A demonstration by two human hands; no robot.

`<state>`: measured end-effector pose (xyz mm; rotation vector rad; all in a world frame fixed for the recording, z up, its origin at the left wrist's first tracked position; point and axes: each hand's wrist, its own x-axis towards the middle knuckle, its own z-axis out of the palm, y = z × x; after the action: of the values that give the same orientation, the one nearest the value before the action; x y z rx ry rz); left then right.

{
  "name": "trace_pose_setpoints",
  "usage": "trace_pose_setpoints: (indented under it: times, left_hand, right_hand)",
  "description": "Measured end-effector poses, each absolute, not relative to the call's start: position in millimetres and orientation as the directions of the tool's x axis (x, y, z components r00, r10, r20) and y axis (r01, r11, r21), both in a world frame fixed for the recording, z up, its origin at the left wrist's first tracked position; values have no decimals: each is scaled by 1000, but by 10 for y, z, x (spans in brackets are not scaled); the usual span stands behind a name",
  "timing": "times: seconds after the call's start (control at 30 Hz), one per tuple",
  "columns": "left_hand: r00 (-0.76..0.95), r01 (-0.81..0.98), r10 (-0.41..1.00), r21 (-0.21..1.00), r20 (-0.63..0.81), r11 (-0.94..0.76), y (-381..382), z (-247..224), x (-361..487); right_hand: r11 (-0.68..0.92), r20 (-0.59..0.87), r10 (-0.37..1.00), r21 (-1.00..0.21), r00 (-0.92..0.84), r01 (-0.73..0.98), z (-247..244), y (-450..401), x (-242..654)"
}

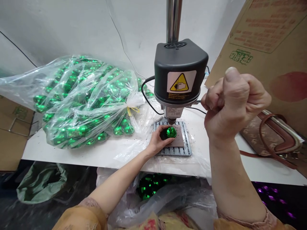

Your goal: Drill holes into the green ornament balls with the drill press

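Note:
Under the chuck of a black drill press (181, 72), a shiny green faceted ball (171, 132) sits on a brown pad (178, 140) over the grey slotted base plate (188, 148). My left hand (159, 140) grips the ball from its left side, thumb in front and fingers behind. The drill tip meets the top of the ball. My right hand (230, 102) is closed beside the drill head, at the end of a lever that sticks out from the machine's right side; most of the lever is hidden by the fingers.
Clear plastic bags of green balls (83, 105) lie on the white table (91, 158) at left. A cardboard box (266, 48) and a brown patterned handbag (275, 137) stand at right. More green balls (153, 185) are below the table's front edge, purple ones (273, 198) at lower right.

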<state>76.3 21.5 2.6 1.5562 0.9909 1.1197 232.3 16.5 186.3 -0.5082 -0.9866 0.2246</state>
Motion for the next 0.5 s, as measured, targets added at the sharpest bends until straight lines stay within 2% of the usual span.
trace_pose_setpoints:
  times: [0.43,0.5]
  left_hand:
    - [253,75,946,971,204,-229,208,11,782]
    - [253,66,947,973,200,-223,208,7,783]
  right_hand:
    - [854,742,378,-510,554,100,1773,105,2299]
    - [871,763,352,-478,542,108,1724,80,2283]
